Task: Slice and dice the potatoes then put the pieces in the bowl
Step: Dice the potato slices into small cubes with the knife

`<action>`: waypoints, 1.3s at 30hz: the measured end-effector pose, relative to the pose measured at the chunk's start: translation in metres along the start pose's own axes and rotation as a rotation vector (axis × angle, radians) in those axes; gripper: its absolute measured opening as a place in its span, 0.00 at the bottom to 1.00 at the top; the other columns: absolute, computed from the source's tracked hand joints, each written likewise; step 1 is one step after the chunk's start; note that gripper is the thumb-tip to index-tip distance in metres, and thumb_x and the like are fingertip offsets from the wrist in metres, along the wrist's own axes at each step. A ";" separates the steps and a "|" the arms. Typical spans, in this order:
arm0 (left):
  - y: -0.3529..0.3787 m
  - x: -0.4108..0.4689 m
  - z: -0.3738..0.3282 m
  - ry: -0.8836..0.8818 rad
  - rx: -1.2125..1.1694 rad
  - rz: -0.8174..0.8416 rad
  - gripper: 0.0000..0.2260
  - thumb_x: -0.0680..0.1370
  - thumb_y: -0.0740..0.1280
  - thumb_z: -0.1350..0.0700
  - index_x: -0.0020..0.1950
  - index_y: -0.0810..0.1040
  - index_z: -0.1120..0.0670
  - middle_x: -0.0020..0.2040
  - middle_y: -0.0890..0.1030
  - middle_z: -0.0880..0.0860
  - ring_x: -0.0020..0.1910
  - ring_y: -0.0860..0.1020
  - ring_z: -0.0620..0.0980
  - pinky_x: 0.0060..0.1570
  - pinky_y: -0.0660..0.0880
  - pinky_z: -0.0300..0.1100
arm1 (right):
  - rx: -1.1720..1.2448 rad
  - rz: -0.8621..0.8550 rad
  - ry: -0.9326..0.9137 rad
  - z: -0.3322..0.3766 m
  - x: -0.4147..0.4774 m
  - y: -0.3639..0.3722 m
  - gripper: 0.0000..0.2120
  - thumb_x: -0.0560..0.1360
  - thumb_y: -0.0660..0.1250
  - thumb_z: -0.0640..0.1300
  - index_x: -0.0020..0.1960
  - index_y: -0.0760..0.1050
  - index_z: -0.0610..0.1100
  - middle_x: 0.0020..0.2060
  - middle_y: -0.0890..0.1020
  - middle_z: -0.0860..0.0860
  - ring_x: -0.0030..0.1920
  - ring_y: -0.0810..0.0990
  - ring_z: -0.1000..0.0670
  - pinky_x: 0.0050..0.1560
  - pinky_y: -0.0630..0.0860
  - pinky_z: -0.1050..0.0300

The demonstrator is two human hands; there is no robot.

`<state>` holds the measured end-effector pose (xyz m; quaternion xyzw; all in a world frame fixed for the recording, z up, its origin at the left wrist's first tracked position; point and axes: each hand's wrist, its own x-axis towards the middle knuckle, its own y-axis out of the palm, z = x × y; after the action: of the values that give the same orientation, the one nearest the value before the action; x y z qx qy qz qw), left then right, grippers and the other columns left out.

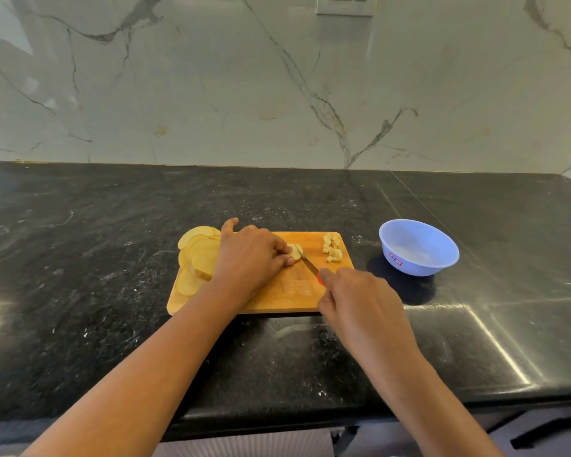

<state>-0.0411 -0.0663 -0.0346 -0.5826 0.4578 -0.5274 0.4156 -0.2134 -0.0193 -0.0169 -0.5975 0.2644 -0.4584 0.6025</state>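
A wooden cutting board (277, 295) lies on the black counter. Several round potato slices (198, 255) are piled on its left end. My left hand (249, 255) holds a stack of potato strips (295, 250) down near the board's middle, fingers curled over them. My right hand (360, 301) grips a red-handled knife (310, 265), whose blade rests against the strips. A small heap of diced potato cubes (333, 248) lies at the board's far right corner. The light blue bowl (418, 247) stands on the counter to the right of the board, with nothing visible inside.
The black stone counter (112, 242) stretches wide to both sides, with a marble wall behind it. The counter's front edge runs just below my forearms. A wall socket (345, 3) sits high on the wall.
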 end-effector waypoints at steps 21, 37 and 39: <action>-0.007 -0.004 0.001 0.046 -0.032 -0.038 0.14 0.78 0.61 0.39 0.57 0.81 0.43 0.52 0.82 0.44 0.58 0.75 0.42 0.74 0.45 0.46 | 0.112 -0.145 0.048 0.000 0.013 0.008 0.18 0.80 0.59 0.46 0.69 0.71 0.51 0.48 0.82 0.51 0.44 0.79 0.53 0.42 0.76 0.60; -0.008 -0.005 -0.001 0.049 -0.020 -0.031 0.14 0.78 0.61 0.40 0.58 0.80 0.43 0.52 0.82 0.44 0.58 0.76 0.43 0.74 0.42 0.48 | 0.036 -0.072 0.003 0.003 -0.040 -0.007 0.22 0.81 0.55 0.49 0.74 0.61 0.53 0.50 0.76 0.55 0.43 0.72 0.54 0.35 0.62 0.64; -0.007 -0.004 0.000 0.042 -0.030 -0.044 0.14 0.78 0.61 0.40 0.57 0.80 0.43 0.52 0.83 0.44 0.58 0.76 0.43 0.74 0.43 0.48 | 0.064 -0.151 0.023 0.000 -0.037 -0.010 0.20 0.80 0.57 0.48 0.72 0.67 0.54 0.49 0.78 0.55 0.43 0.75 0.53 0.31 0.60 0.65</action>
<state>-0.0404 -0.0602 -0.0285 -0.5875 0.4612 -0.5418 0.3854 -0.2319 0.0140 -0.0162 -0.5907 0.2107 -0.5176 0.5821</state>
